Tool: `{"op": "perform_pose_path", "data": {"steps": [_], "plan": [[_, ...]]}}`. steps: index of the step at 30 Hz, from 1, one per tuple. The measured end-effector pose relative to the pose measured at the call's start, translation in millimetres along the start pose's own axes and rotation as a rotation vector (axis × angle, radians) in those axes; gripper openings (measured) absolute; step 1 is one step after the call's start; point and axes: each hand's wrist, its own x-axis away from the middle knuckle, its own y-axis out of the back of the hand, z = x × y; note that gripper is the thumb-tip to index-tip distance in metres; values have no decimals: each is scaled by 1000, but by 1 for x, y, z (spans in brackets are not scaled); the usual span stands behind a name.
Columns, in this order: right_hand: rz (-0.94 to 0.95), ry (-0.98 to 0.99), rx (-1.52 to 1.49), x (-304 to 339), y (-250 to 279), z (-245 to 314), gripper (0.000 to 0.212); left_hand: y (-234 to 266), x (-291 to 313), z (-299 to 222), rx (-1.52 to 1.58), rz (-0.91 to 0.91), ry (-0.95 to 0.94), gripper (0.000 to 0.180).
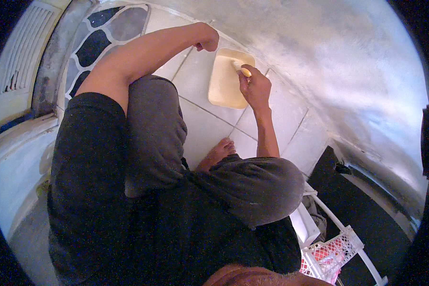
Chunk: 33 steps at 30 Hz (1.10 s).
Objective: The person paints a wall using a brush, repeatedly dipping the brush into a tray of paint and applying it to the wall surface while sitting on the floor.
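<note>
in the upper centre, your right hand [256,88] pinches a yellow-handled brush [245,72] over the cream tray [220,82]; the brush seems light, stiff, best held by its handle [247,73]. your left hand [208,38] is curled nearby, contents unclear.

A tray [220,78] lies on the tiled floor [200,119], near the floor's far right edge, along which a wall [329,52] rises; a brush [246,73], in the right hand [256,88], is over the tray's right side; the left hand [208,39] is near its far left corner; a foot [219,151] rests nearer the person; a mat [93,47] lies far left; a rack [346,244] stands right, behind the right knee [283,188].
</note>
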Motion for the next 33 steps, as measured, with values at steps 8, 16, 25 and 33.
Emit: {"op": "perform_pose_path", "data": {"steps": [8,16,25,33], "plan": [[16,119,48,-3,7,11,18,-5,4,10,-30,3,-4,26],[-207,111,-45,9,10,16,20,-10,8,19,-6,-52,11,19],[-103,-381,-652,42,-3,39,17,-18,0,37,-10,46,-6,22],[-212,-151,-22,27,31,17,20,-9,23,31,77,8,134,23]]}}
